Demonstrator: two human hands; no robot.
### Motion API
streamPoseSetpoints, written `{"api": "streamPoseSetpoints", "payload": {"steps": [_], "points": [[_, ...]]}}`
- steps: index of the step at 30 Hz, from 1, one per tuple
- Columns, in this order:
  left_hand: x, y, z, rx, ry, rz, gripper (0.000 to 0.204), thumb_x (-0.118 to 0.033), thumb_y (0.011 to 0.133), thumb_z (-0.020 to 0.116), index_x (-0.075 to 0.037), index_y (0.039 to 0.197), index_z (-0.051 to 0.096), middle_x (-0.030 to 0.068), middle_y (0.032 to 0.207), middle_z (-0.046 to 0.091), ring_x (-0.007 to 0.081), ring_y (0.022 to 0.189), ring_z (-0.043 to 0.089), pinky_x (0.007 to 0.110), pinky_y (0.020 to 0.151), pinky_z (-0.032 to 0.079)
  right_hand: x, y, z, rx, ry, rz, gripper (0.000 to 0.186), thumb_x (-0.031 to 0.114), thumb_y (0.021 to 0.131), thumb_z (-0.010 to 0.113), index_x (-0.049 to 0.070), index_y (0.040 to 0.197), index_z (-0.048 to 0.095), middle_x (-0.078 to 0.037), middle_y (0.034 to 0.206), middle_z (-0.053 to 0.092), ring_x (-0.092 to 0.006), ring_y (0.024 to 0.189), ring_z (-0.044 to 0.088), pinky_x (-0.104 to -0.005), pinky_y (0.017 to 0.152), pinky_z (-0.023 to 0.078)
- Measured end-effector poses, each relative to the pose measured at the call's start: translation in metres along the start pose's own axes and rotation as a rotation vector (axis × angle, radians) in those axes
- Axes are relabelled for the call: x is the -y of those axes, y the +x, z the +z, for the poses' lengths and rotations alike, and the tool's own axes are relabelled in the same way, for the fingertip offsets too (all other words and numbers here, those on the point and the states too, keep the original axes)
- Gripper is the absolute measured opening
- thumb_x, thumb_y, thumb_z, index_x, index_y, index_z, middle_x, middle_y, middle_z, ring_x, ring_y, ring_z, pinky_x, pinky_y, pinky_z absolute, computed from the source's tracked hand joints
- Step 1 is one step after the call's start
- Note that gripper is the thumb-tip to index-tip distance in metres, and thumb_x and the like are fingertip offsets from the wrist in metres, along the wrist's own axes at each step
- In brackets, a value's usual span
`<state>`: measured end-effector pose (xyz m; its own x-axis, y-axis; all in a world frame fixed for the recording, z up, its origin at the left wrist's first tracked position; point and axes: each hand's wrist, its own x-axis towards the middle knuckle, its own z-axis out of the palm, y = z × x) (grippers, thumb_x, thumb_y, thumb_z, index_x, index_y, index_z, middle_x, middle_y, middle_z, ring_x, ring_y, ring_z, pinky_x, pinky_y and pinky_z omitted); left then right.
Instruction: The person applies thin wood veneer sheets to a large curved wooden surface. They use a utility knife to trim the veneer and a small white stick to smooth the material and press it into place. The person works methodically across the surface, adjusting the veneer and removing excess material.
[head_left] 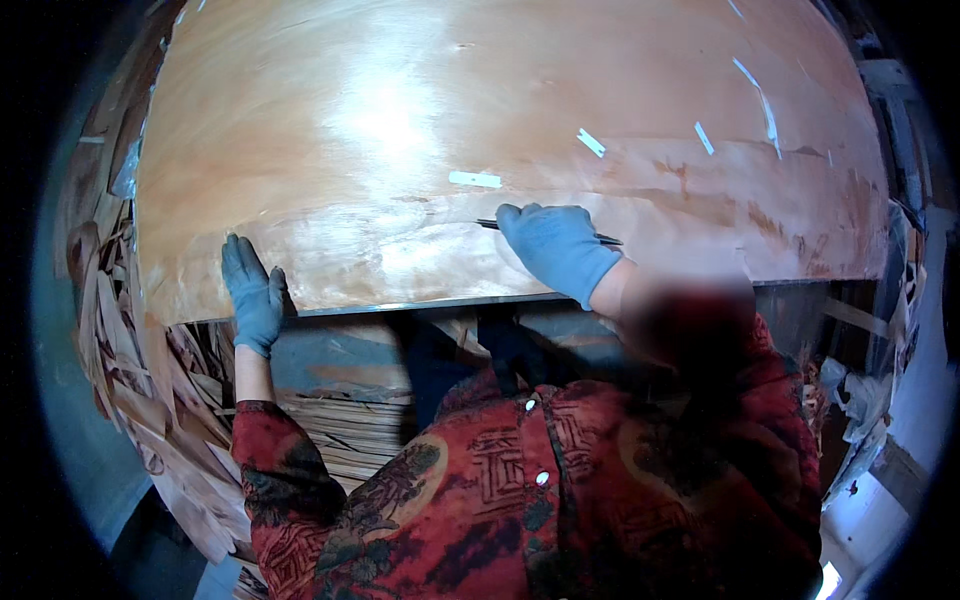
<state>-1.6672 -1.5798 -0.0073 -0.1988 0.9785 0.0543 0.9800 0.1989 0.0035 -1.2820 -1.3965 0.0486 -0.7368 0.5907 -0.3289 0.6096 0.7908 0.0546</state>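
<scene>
A large pale wooden sheet (510, 90) spans the upper view, with lighter, smeared patches along its near edge. Short white strips (475, 179) are stuck on it in several places. My left hand (254, 292), in a blue-grey glove, lies at the near left edge of the sheet, fingers stretched out and pointing away from me. My right hand (555, 250), gloved alike, is closed on a thin dark tool (486, 223) held low over the sheet near its front edge, just below a white strip. The tool's tip is too small to make out.
Tangled wood veneer strips (110, 350) hang and lie along the left side. A bundle of long thin slats (350, 435) lies below the sheet's front edge. Pale crumpled material (850, 400) is at the right, beside a light wall. My body is close against the front edge.
</scene>
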Motion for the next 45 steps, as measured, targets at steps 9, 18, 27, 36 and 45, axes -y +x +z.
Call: {"api": "streamPoseSetpoints", "payload": {"steps": [9, 18, 27, 36, 45], "points": [[0.009, -0.001, 0.009, -0.026, 0.036, 0.036, 0.067, -0.027, 0.09, 0.046, 0.006, 0.141, 0.016, 0.0249, 0.148, 0.01, 0.041, 0.137, 0.009, 0.046, 0.112, 0.009, -0.037, -0.065, 0.03, 0.172, 0.184, 0.229, 0.014, 0.009, 0.084, 0.049, 0.005, 0.098, 0.049, -0.014, 0.084, 0.064, -0.0298, 0.068, 0.067, -0.046, 0.05, 0.052], [0.018, -0.003, 0.014, -0.012, 0.07, 0.047, 0.067, -0.029, 0.092, 0.044, 0.006, 0.141, 0.015, 0.0233, 0.149, 0.009, 0.0382, 0.138, 0.006, 0.045, 0.112, 0.007, -0.043, -0.124, 0.064, 0.062, 0.158, 0.384, 0.011, 0.011, 0.085, 0.049, 0.007, 0.095, 0.046, -0.009, 0.073, 0.064, -0.0257, 0.061, 0.067, -0.0406, 0.046, 0.051], [0.02, -0.002, 0.016, -0.023, 0.104, 0.063, 0.068, -0.026, 0.091, 0.045, 0.009, 0.14, 0.015, 0.025, 0.149, 0.009, 0.0382, 0.138, 0.008, 0.044, 0.113, 0.007, -0.034, -0.163, 0.096, -0.002, 0.042, 0.494, 0.009, 0.013, 0.084, 0.049, 0.009, 0.09, 0.045, -0.008, 0.066, 0.062, -0.022, 0.052, 0.064, -0.0391, 0.036, 0.045], [0.024, 0.001, 0.023, -0.015, 0.112, 0.029, 0.069, -0.028, 0.09, 0.047, 0.007, 0.14, 0.017, 0.0254, 0.149, 0.009, 0.0393, 0.138, 0.009, 0.044, 0.113, 0.008, -0.047, -0.227, 0.099, 0.092, 0.305, 0.56, 0.02, 0.026, 0.089, 0.049, 0.005, 0.091, 0.05, -0.015, 0.07, 0.063, -0.0349, 0.063, 0.063, -0.046, 0.055, 0.05], [0.021, -0.002, 0.032, -0.09, 0.058, 0.009, 0.075, -0.03, 0.087, 0.05, 0.01, 0.139, 0.015, 0.0281, 0.148, 0.009, 0.0425, 0.137, 0.009, 0.047, 0.112, 0.006, -0.063, -0.097, 0.031, -0.304, 0.466, 0.604, 0.051, 0.035, 0.072, 0.071, 0.012, 0.113, 0.052, -0.013, 0.119, 0.046, -0.0348, 0.106, 0.052, -0.0446, 0.082, 0.048]]}}
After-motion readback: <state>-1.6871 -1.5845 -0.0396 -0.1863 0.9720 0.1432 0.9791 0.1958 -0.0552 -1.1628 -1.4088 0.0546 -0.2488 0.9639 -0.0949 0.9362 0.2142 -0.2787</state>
